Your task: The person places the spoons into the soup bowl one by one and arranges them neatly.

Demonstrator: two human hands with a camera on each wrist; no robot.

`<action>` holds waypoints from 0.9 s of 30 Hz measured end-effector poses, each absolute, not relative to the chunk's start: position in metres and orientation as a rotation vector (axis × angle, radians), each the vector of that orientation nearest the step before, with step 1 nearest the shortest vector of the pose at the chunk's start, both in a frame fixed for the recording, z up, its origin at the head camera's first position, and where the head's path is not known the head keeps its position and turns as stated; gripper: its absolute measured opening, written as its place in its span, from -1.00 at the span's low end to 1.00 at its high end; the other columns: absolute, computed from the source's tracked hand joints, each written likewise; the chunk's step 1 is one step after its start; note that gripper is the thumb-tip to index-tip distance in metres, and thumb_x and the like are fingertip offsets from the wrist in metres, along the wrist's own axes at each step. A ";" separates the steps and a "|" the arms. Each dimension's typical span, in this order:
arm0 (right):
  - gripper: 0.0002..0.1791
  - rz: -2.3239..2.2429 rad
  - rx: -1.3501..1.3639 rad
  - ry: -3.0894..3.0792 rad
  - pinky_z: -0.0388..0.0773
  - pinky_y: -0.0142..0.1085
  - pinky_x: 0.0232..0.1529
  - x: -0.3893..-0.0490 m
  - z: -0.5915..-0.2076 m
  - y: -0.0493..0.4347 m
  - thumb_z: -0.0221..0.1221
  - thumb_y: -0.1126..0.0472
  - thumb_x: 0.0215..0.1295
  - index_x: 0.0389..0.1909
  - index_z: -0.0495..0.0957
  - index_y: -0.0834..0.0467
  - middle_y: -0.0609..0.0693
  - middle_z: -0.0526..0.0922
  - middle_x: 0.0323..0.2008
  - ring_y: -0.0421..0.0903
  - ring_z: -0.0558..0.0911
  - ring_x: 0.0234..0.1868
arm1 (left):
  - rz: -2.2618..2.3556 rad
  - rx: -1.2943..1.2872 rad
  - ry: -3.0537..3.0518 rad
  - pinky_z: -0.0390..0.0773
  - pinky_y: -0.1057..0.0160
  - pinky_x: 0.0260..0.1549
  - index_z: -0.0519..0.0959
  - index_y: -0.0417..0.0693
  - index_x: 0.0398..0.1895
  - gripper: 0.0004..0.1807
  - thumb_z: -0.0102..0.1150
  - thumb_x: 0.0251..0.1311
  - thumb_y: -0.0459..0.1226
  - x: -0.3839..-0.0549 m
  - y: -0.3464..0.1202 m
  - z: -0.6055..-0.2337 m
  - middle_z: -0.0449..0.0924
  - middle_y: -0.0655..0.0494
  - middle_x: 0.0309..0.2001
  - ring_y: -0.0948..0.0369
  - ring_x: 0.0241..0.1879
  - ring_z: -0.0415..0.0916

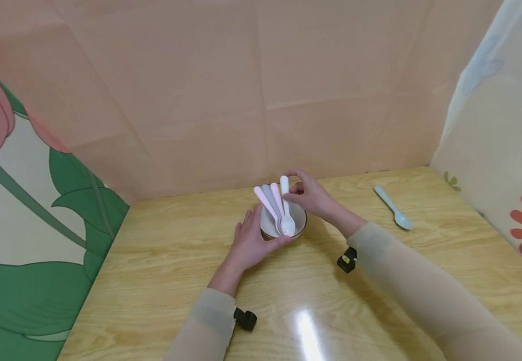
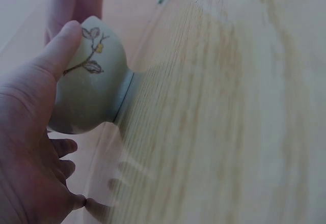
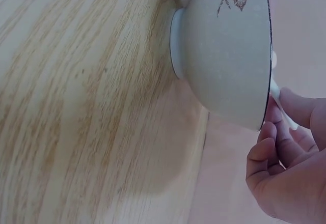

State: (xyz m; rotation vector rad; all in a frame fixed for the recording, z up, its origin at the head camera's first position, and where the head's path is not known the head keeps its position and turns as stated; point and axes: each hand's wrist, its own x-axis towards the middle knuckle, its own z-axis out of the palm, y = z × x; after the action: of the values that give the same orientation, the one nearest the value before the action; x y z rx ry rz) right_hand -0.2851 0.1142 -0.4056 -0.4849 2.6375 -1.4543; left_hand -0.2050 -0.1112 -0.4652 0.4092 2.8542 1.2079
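Note:
A round bowl (image 1: 300, 219) stands on the wooden table; its pale outside bears a leafy twig pattern in the left wrist view. My left hand (image 1: 250, 245) steadies it from the left, thumb along the near rim and fingers around the side. Handles up, two pink spoons (image 1: 264, 198) and a grey-purple spoon (image 1: 269, 194) lean in the bowl. A white spoon (image 1: 289, 225) lies at their right, bowl end down inside. My right hand (image 1: 312, 196) pinches its handle over the far right rim. In the right wrist view the bowl hides most of that spoon.
A light blue spoon (image 1: 391, 205) lies on the table (image 1: 175, 240) to the right of my right hand. Behind the table rises a plain pinkish backdrop (image 1: 197, 125). Flower-patterned sheets (image 1: 504, 150) close off both sides.

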 end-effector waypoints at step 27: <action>-0.36 -1.284 -0.508 2.816 0.55 -0.16 -0.08 -0.284 -0.406 0.132 0.39 0.25 0.54 0.55 0.47 0.22 0.13 0.76 0.02 0.09 0.64 0.02 | 1.208 0.428 2.891 -0.11 -0.41 0.62 -0.04 0.16 0.83 0.33 0.51 0.19 0.38 -0.206 -0.111 -0.466 0.18 -0.04 0.73 -0.19 0.75 -0.12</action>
State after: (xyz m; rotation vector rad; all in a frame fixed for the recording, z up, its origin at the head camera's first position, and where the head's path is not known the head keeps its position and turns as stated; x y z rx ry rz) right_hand -0.2836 0.1323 -0.4063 -0.5085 2.8165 -1.2838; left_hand -0.2063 -0.1108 -0.4664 0.4278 2.8912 1.2076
